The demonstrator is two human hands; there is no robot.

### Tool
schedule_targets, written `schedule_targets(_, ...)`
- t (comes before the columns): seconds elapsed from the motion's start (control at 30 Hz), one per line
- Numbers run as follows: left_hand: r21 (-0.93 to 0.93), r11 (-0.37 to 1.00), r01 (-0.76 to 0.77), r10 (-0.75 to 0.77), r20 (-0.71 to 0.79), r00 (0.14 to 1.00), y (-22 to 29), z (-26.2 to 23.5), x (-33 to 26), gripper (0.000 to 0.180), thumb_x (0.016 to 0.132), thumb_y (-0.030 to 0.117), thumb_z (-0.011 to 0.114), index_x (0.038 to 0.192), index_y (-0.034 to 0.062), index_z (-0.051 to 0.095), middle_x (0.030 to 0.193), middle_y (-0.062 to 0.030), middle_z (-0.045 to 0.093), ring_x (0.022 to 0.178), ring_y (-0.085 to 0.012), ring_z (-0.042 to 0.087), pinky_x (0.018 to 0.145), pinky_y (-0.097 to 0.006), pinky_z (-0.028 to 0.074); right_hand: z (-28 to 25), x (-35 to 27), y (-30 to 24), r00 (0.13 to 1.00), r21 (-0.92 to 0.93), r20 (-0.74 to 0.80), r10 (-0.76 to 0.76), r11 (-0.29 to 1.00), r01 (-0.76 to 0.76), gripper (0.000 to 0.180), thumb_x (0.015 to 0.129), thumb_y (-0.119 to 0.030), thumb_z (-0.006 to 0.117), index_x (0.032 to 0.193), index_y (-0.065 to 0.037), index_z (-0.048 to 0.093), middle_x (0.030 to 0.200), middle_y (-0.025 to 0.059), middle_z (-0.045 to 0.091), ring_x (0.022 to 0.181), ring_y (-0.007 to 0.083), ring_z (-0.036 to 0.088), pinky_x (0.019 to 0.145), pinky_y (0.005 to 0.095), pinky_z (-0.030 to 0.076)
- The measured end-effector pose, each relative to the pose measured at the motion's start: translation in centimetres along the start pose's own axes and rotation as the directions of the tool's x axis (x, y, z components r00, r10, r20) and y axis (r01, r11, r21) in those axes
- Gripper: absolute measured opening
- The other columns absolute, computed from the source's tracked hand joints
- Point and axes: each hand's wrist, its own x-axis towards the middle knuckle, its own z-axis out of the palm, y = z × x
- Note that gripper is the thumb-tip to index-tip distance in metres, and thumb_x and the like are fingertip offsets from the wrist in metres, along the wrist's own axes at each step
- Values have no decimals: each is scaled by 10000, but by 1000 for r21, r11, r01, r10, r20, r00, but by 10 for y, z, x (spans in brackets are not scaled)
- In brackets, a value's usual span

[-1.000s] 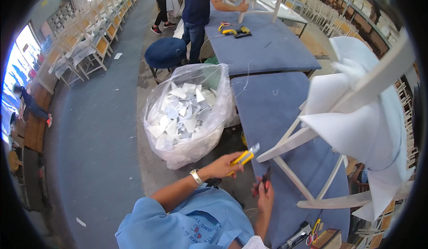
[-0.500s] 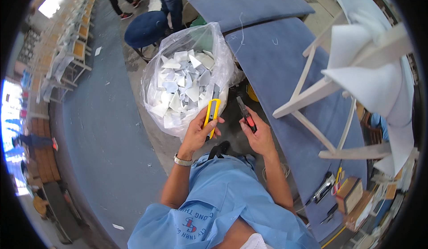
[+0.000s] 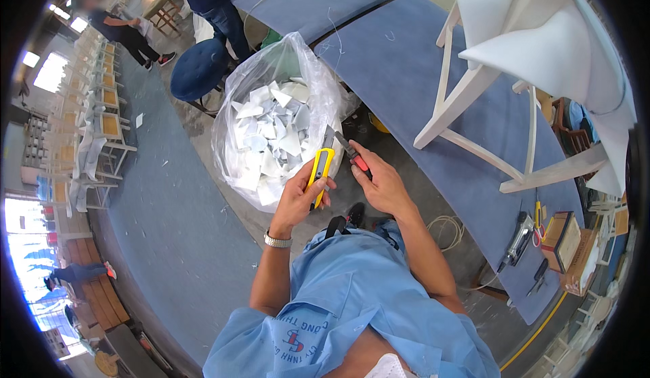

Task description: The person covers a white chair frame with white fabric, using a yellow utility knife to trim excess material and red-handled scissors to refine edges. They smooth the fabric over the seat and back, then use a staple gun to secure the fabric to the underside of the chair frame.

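Note:
My left hand (image 3: 296, 198) is closed around a yellow utility knife (image 3: 322, 165), its blade pointing up and away from me. In my right hand (image 3: 383, 183) are red-and-black pliers (image 3: 354, 157), their dark jaws right beside the knife's blade tip; whether they touch I cannot tell. Just beyond both hands stands a clear plastic bag (image 3: 227, 127), wide at the mouth. White and grey foam scraps (image 3: 269, 134) fill it.
At right, an upturned white wooden chair frame (image 3: 467, 110) with white foam rests on a blue-covered table (image 3: 396, 67). Scissors (image 3: 539, 226) and a wooden box (image 3: 563, 241) lie near its end. A blue stool (image 3: 198, 70) and people stand beyond the bag; chairs (image 3: 105, 127) line the left.
My right hand has moved left and up, bringing the pliers beside the knife's blade. The left hand keeps its hold on the knife. The whole view has turned slightly.

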Motion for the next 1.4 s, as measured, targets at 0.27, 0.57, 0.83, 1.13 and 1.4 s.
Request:
schedule_targets(0.27, 9, 1000, -9, 9, 2, 1000, -7, -7, -6, 550, 1029, 174, 570, 1532, 52, 385, 979, -77, 676, 686, -105, 637, 612, -249, 514, 5, -4, -5, 1000, -101, 5, -13, 995, 14, 478, 992, -200, 566, 1455, -116, 484, 1057, 161, 603, 1013, 359, 605, 892, 437, 479)
schedule_targets(0.57, -16, 1000, -17, 17, -11, 1000, -10, -3, -7, 514, 1024, 210, 586, 1481, 29, 433, 945, -70, 667, 644, -97, 603, 581, -237, 482, 13, -8, -4, 999, -84, 8, 35, 996, -34, 467, 994, -218, 565, 1436, -99, 477, 1105, 184, 638, 1031, 387, 638, 881, 440, 501)
schedule_targets(0.83, -22, 992, 128, -127, 30, 991, -32, -8, 2, 457, 1012, 206, 614, 1421, 30, 513, 857, -47, 671, 568, -81, 576, 516, -229, 458, 20, -28, 14, 920, 327, 148, 363, 860, -392, 478, 994, -232, 577, 1428, -68, 463, 996, 187, 676, 863, 320, 667, 819, 398, 512)
schedule_targets(1.13, 19, 968, 248, -244, -131, 961, -123, -17, 32, 429, 1006, 243, 618, 1390, 69, 536, 830, -51, 665, 558, -96, 591, 509, -243, 483, 23, -57, 131, 910, -90, -203, 362, 918, -386, 355, 981, -211, 584, 1310, -79, 567, 942, 152, 633, 808, 300, 600, 702, 406, 483)
schedule_targets(1.4, -98, 830, 549, -521, -488, 700, -319, -73, -30, 379, 934, 196, 649, 1276, 40, 606, 764, -108, 696, 530, -175, 664, 464, -315, 556, 29, -246, 251, 638, -397, -217, 739, 530, -749, 297, 901, -214, 593, 1138, -39, 628, 1093, 283, 660, 1069, 487, 612, 902, 552, 474)
